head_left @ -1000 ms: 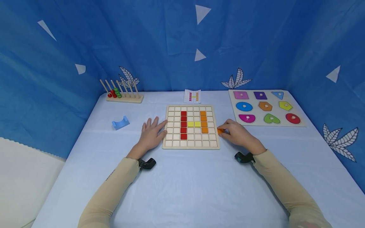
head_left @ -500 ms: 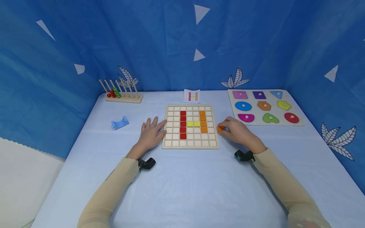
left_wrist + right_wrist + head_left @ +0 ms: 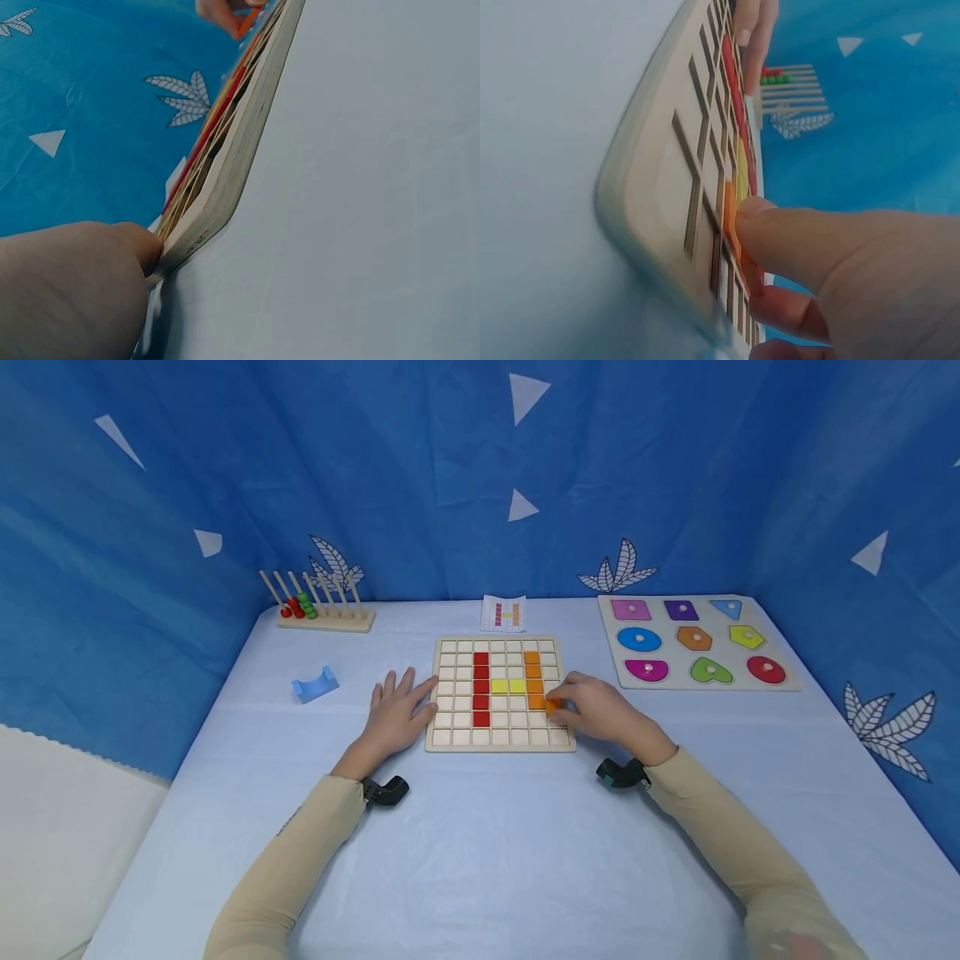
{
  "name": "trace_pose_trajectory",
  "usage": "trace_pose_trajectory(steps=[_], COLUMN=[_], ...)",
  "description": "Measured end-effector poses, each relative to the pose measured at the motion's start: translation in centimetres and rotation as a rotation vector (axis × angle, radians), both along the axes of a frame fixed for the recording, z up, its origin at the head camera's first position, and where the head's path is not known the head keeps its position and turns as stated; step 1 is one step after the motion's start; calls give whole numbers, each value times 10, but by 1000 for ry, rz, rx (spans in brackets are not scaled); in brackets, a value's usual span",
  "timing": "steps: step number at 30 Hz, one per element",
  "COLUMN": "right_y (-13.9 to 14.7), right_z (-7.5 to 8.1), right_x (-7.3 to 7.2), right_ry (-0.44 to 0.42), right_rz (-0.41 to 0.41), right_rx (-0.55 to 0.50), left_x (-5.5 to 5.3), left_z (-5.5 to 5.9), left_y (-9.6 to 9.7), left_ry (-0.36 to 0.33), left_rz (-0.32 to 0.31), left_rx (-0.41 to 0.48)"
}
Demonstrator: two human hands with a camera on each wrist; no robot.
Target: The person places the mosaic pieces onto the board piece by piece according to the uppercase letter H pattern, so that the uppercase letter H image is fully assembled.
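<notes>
A wooden grid board [image 3: 457, 739] lies mid-table with a column of red tiles [image 3: 481, 687], two yellow tiles [image 3: 508, 686] and a column of orange tiles [image 3: 533, 672] set in its squares. My right hand [image 3: 600, 708] pinches an orange tile [image 3: 552, 704] between thumb and fingers, over the board's right side beside the lowest set orange tile. At the left edge of the board, my left hand [image 3: 392, 717] rests with fingers spread, the index fingertip and thumb touching the rim. In the left wrist view the left thumb [image 3: 142, 244] lies against the board's corner.
Behind the board stands a small pattern card [image 3: 504, 613] with a matching coloured figure. A bead-counting rack [image 3: 327, 622] is at the back left, a blue curved piece [image 3: 316, 685] nearer. A shape puzzle board [image 3: 666, 622] occupies the back right. Blue cloth [image 3: 450, 460] hangs behind.
My right hand has moved left with the orange tile, from beside the board's right edge to over its squares. The left hand has stayed in place.
</notes>
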State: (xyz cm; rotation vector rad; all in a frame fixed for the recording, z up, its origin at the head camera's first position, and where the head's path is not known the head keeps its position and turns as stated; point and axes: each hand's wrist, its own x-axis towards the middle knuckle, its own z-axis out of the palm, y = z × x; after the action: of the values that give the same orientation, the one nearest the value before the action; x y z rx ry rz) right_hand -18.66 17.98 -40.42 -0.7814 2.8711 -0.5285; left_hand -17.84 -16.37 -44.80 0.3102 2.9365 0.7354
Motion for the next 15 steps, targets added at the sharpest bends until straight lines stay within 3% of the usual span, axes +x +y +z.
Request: trace_pose_trajectory(steps=[15], right_y=[-19], right_z=[0], right_x=[3], right_ry=[25], right_rz=[88], right_rx=[-16], left_x=[-2], left_z=[-1], left_y=[-1], left_ry=[-3], left_rz=[-4], left_rx=[-13])
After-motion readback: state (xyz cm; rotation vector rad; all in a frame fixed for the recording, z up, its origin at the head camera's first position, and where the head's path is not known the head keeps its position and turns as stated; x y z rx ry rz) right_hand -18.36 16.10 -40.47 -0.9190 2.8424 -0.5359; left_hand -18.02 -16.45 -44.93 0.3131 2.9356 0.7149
